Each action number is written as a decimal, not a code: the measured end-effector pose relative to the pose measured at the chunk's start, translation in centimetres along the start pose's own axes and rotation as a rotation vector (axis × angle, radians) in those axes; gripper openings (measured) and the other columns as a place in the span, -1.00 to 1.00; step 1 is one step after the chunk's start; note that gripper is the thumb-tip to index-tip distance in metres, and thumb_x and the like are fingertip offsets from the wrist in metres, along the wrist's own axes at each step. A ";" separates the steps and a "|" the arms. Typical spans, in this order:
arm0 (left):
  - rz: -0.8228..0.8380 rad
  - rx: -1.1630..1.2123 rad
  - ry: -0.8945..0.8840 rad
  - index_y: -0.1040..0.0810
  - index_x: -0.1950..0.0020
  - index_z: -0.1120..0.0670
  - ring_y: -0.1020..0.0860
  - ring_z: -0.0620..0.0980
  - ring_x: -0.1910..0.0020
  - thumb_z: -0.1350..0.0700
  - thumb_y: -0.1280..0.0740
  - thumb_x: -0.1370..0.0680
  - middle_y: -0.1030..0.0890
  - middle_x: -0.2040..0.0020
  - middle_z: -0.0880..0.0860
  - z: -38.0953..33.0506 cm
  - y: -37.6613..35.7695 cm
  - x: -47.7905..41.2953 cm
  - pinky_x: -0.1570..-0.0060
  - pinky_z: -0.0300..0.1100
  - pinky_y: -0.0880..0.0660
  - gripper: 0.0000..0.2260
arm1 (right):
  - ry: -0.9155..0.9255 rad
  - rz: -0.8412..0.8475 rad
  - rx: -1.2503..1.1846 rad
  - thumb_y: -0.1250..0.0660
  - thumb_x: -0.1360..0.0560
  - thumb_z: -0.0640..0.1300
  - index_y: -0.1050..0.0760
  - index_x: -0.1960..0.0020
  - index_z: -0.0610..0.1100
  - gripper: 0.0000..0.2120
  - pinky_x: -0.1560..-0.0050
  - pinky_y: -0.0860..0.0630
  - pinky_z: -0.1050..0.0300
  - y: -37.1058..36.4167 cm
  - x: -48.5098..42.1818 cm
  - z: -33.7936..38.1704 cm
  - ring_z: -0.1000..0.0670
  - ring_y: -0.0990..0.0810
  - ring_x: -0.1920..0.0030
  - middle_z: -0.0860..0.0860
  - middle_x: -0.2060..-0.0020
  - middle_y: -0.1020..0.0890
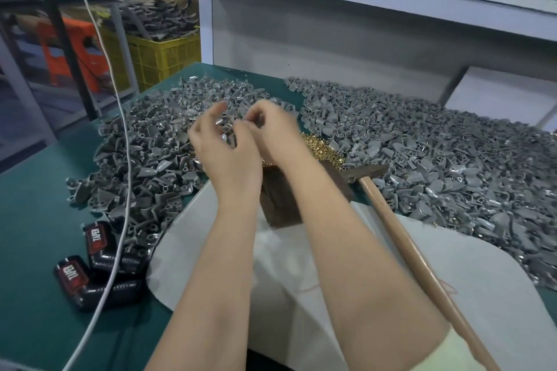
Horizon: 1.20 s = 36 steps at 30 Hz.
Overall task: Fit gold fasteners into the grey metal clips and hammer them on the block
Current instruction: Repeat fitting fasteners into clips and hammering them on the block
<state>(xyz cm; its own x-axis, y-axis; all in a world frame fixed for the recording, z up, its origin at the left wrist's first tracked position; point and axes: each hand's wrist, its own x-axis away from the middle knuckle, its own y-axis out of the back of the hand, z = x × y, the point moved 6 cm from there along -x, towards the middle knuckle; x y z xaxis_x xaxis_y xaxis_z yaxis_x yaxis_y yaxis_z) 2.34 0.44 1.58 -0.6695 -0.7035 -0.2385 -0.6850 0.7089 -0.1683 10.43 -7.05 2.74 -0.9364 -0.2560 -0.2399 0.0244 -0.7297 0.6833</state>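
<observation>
Both hands are raised together above the dark block [278,202]. My left hand [224,147] holds a grey metal clip [223,129] between its fingers. My right hand [271,129] has its fingers curled at that clip, pinching something too small to make out. A heap of gold fasteners [321,150] lies just behind the block. The hammer [401,229] lies to the right, head by the block, wooden handle pointing toward me. Large heaps of grey clips spread on the left [144,159] and on the right [437,159].
A white cloth [482,280] covers the green table [36,220] under the block. Two black and red devices [99,265] lie at front left under a white cable [120,190]. A grey shelf [331,9] stands behind; a yellow crate [165,57] sits far left.
</observation>
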 end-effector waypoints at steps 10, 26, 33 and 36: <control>0.601 -0.167 -0.060 -0.59 0.01 0.02 -0.60 -0.09 -0.01 0.24 -0.33 -0.54 -0.65 0.05 -0.04 0.7 -4.6 2.6 -0.11 -0.21 -0.50 -0.86 | -0.146 0.112 -0.490 -0.30 -0.54 -0.29 -0.47 -0.15 -0.38 -0.77 0.06 -0.60 0.16 6.4 5.5 -6.2 -0.06 -0.62 0.12 -0.32 -0.04 -0.60; 0.633 -0.741 -0.210 -0.52 0.15 -0.12 -0.54 0.00 -0.01 0.09 -0.37 -0.52 -0.57 0.16 -0.12 2.3 -4.8 3.1 -0.12 -0.09 -0.36 -0.89 | -0.122 -0.003 0.456 -0.29 -0.53 -0.18 -0.55 -0.02 -0.13 -0.90 -0.07 -0.47 0.04 6.6 8.5 -6.4 -0.09 -0.54 -0.03 -0.09 0.00 -0.59; 0.587 -0.855 -0.193 -0.53 0.01 -0.14 -0.48 0.03 -0.15 -0.02 -0.37 -0.51 -0.59 -0.05 -0.09 2.8 -4.4 2.5 -0.03 -0.08 -0.18 -0.92 | -0.088 -0.026 0.434 -0.26 -0.53 -0.16 -0.56 -0.09 -0.09 -0.83 -0.13 -0.44 0.04 6.7 8.8 -6.3 -0.07 -0.52 -0.05 -0.06 -0.04 -0.55; 0.590 -0.870 -0.190 -0.48 0.13 -0.15 -0.48 0.05 -0.14 -0.01 -0.35 -0.52 -0.58 -0.03 -0.08 2.8 -4.4 2.6 -0.01 -0.09 -0.15 -0.93 | -0.058 -0.038 0.429 -0.27 -0.54 -0.18 -0.59 -0.08 -0.10 -0.83 -0.09 -0.35 0.17 6.6 8.8 -6.1 -0.06 -0.50 -0.02 -0.06 -0.02 -0.52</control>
<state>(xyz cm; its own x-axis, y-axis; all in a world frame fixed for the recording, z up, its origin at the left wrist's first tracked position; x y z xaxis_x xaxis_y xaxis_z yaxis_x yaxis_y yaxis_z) 4.46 -4.36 -1.01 -0.9578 -0.1889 -0.2168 -0.2874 0.6019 0.7451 4.49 -18.01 0.98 -0.9524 -0.1885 -0.2398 -0.1470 -0.4052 0.9023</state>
